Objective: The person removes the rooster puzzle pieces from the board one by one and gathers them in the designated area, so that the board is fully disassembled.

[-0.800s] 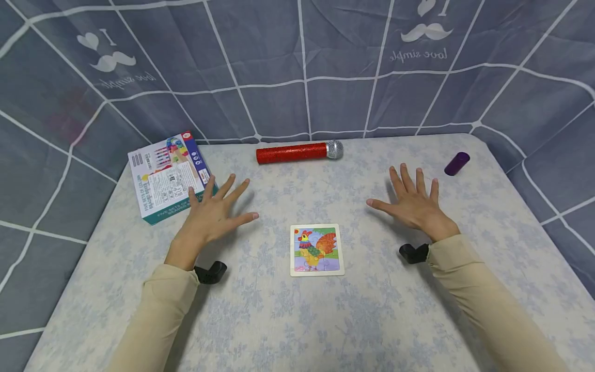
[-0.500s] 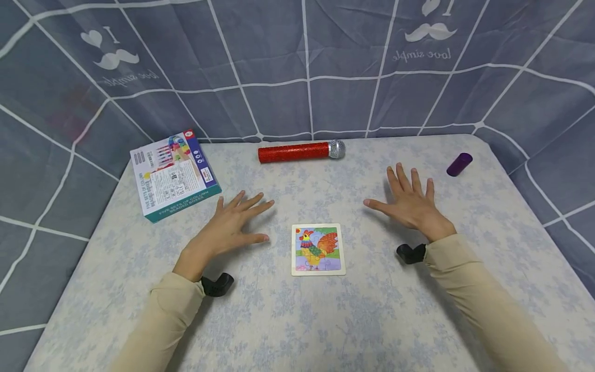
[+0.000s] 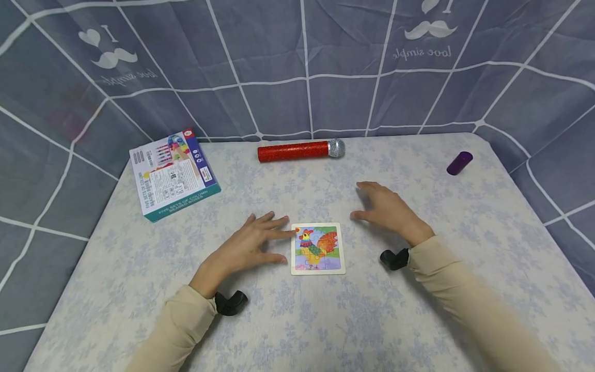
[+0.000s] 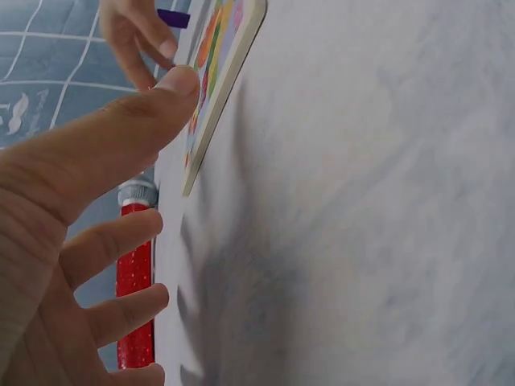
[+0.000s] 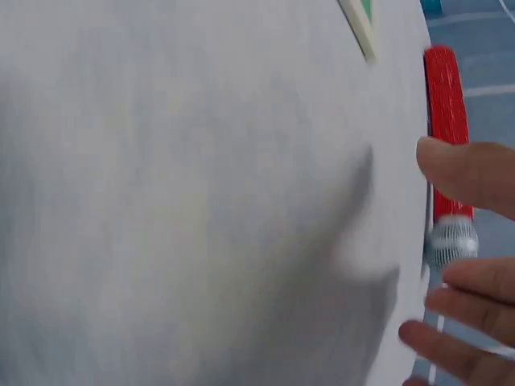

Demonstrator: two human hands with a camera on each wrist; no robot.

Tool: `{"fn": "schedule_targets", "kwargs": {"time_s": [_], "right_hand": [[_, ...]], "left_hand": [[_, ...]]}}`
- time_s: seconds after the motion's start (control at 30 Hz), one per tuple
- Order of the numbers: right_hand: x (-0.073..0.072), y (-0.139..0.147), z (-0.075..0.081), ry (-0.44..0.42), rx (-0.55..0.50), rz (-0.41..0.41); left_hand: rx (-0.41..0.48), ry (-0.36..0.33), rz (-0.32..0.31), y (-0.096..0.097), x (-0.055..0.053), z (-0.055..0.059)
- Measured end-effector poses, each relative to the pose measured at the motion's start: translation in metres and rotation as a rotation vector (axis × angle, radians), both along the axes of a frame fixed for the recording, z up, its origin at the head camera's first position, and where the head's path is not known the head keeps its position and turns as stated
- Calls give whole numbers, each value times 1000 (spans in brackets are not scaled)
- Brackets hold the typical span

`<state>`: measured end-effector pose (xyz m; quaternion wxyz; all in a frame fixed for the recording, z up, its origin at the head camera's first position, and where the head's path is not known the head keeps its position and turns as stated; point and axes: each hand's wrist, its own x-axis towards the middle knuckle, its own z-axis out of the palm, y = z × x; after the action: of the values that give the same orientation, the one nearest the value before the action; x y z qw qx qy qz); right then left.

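Observation:
A square jigsaw puzzle with a rooster picture and a pale frame lies flat at the middle of the table. My left hand hovers by its left edge, fingers spread; in the head view the index fingertip overlaps the upper left corner, and contact cannot be told. In the left wrist view the thumb stands before the puzzle. To the puzzle's right and a little behind it, my right hand holds nothing, its thumb and fingers apart. Only a corner of the puzzle shows in the right wrist view.
A red glittery microphone with a silver head lies along the table's back edge. At the back left lies a bead box, and a purple cylinder is at the back right. A grey-blue curtain with white lines surrounds the table.
My left hand has moved right and toward me, from beside the bead box to the puzzle's left edge. The right hand has come left and nearer the puzzle. The puzzle has stayed put.

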<state>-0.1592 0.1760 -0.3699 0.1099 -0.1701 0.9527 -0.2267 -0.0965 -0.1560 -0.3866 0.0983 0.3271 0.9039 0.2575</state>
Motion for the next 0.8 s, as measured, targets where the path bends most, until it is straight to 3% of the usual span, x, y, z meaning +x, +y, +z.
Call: {"fn": "schedule_targets", "kwargs": {"time_s": [0.2,0.37,0.63,0.8], "right_hand": [[7,-27,-1,15,-149,94],[12,-51,-1,0,-207,184],[20,-81,-8,-106,-171,230],[23,-88,-11,-108,-127,233]], "left_hand": [[-23,16,-5,6,3,-3],[-40,14,6,8,4,-4],[-52,31,0,12,5,-5],[-54,41,-10,13,6,-5]]}}
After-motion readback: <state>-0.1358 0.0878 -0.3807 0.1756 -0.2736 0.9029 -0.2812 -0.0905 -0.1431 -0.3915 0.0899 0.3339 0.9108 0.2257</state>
